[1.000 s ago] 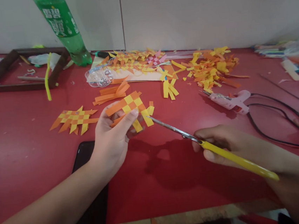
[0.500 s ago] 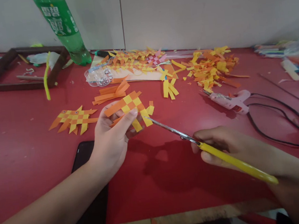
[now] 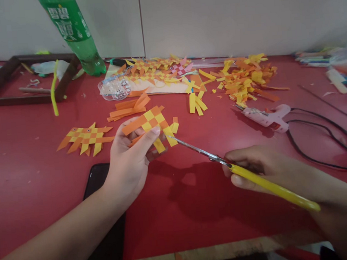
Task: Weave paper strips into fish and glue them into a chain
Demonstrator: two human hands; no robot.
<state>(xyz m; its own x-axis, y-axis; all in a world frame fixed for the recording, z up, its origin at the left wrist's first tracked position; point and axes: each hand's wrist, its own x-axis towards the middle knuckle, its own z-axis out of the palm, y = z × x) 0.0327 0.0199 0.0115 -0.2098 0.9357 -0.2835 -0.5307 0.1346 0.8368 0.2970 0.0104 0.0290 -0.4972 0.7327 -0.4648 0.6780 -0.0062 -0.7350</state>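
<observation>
Between the thumb and fingers of my left hand (image 3: pixel 133 154) is a woven paper fish (image 3: pixel 152 122) of orange and yellow strips, with loose strip ends sticking out. My right hand (image 3: pixel 257 171) grips scissors (image 3: pixel 267 186) with yellow handles. Their blade tips meet a yellow strip at the lower right of the woven piece; whether the blades are fully closed I cannot tell. Two finished-looking woven fish (image 3: pixel 88 136) with small eyes lie on the red table left of my left hand. Folded orange strips (image 3: pixel 130 107) rest just behind it.
A pink glue gun (image 3: pixel 266 118) with a black cord lies at right. Behind are a heap of paper scraps (image 3: pixel 244 80), more woven fish (image 3: pixel 152 70) and a bead box (image 3: pixel 114 88). A green bottle (image 3: pixel 75 37), a dark frame (image 3: pixel 14 99) and a phone (image 3: pixel 107 242) are at left.
Almost nothing differs. The scissor handles and my right hand have shifted very slightly; the woven paper stays in my left hand at nearly the same place.
</observation>
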